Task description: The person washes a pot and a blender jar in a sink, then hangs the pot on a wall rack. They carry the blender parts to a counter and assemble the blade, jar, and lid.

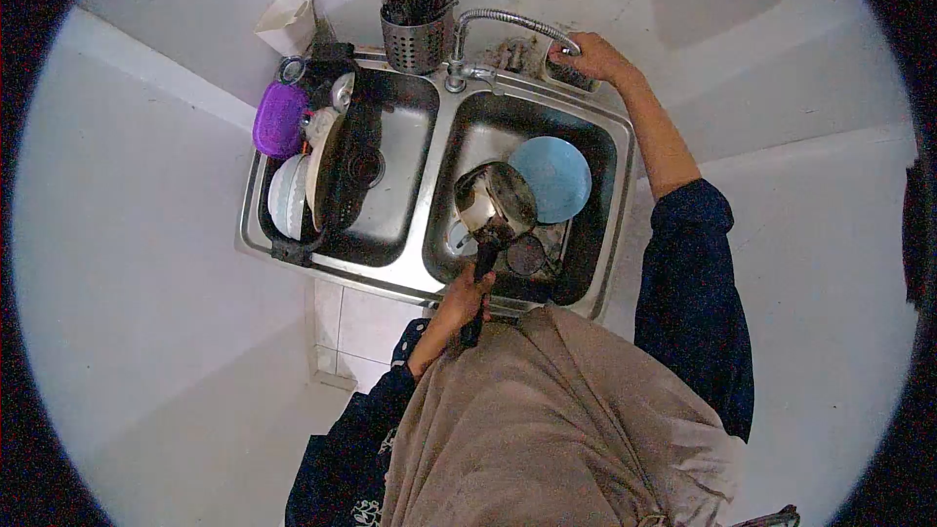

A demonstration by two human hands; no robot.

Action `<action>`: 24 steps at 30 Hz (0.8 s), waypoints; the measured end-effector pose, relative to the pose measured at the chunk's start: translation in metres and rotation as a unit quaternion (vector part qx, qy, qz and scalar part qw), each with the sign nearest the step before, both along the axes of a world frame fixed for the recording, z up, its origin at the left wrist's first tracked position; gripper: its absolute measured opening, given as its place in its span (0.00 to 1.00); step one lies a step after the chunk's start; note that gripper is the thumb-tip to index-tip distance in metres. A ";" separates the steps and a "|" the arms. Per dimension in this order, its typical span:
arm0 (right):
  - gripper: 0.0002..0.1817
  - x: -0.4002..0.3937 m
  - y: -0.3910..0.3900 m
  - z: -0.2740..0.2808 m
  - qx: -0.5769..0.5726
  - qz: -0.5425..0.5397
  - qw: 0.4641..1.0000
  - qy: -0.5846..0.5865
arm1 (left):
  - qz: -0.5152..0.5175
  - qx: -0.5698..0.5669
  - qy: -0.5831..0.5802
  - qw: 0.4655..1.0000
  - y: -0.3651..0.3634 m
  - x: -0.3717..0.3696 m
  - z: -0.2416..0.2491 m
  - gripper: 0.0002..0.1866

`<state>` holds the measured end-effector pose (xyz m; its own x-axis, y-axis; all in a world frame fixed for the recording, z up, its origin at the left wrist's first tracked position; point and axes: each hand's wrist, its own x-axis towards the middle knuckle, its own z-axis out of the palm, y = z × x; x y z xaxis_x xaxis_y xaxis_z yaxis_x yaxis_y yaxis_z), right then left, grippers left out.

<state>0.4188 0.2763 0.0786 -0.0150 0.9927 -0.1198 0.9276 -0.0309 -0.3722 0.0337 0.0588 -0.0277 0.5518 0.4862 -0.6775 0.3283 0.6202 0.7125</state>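
"What is occupying the far left?"

"A purple plastic container is sitting by the black dish rack, where white bowls are leaning on edge beside the left basin. Farther right, a perforated cutlery holder is standing at the back, near the faucet."

"And the left hand?"

"It is gripping the saucepan by its black handle, fingers wrapped round. The saucepan is tilting in the right basin, with a light-blue plate lying right beside it."

"The right hand?"

"Its fingers are bending at the spout's end, above a small container at the back corner. Whether they are closing on anything, nobody can tell."

"So which step is under way?"

"Apparently the left hand is steadying the saucepan while the right is seeing to something at the spout. The next move is probably calling for a firm hold on that handle."
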 end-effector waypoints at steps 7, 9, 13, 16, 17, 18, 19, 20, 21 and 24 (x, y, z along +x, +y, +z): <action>0.19 0.001 -0.002 0.000 0.016 0.015 1.000 -0.008 | -0.002 -0.030 0.029 0.999 0.003 -0.001 0.017 0.15; 0.19 0.001 -0.002 0.000 0.021 0.017 1.000 -0.006 | -0.003 -0.020 0.022 1.000 0.003 0.000 0.012 0.15; 0.19 0.000 -0.002 0.002 0.010 0.006 1.000 0.004 | -0.018 -0.027 0.045 0.998 0.004 -0.001 0.015 0.17; 0.18 0.002 0.001 -0.004 0.004 -0.015 1.000 -0.012 | -0.007 -0.031 0.028 0.999 0.004 0.000 0.010 0.20; 0.18 0.004 0.002 -0.007 0.002 -0.022 1.000 -0.019 | -0.001 -0.036 0.018 0.999 0.004 0.000 0.006 0.21; 0.18 0.003 0.001 -0.008 0.006 -0.030 0.999 -0.013 | 0.004 -0.041 0.008 0.999 0.003 -0.001 0.004 0.21; 0.18 0.002 0.000 -0.010 0.009 -0.038 0.999 -0.007 | 0.009 -0.047 -0.003 0.999 0.002 -0.002 0.002 0.22; 0.19 0.002 -0.002 -0.011 0.013 -0.046 0.999 -0.001 | 0.005 -0.048 0.016 0.999 0.001 -0.002 0.001 0.23; 0.21 -0.001 -0.006 -0.013 0.016 -0.033 0.999 0.013 | 0.000 -0.048 0.035 0.998 0.001 -0.003 0.001 0.23; 0.24 -0.019 -0.029 -0.013 -0.004 -0.028 0.998 0.048 | 0.000 -0.076 0.031 0.997 0.003 -0.005 0.002 0.23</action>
<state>0.3994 0.2473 0.0654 0.0291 0.9912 -0.1288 0.8842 -0.0856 -0.4592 0.0290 0.0615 -0.0256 0.5065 0.3759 -0.7760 0.3691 0.7188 0.5891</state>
